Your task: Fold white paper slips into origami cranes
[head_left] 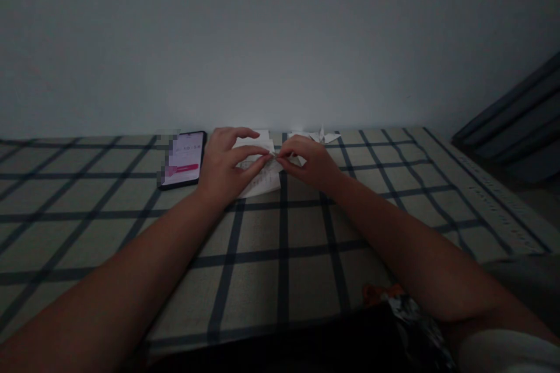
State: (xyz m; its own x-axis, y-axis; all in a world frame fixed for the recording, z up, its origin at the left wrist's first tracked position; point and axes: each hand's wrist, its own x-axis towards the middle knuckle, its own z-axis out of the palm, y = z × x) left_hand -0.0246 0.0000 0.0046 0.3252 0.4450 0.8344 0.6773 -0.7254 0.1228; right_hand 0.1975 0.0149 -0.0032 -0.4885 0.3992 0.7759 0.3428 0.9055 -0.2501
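Observation:
A white sheet of paper [262, 182], partly folded, lies on a checked cloth [280, 245] near the far wall. My left hand [225, 166] rests over the paper's left side, its fingers pinching a fold near the middle. My right hand [312, 162] meets it from the right and pinches the same fold with thumb and forefinger. A small folded paper crane [322, 136] stands just behind my right hand.
A phone [184, 158] with a lit pink-and-white screen lies left of the paper. The plain wall rises right behind. A dark slanted panel [511, 122] is at the far right. A crumpled wrapper [406, 309] sits near my lap.

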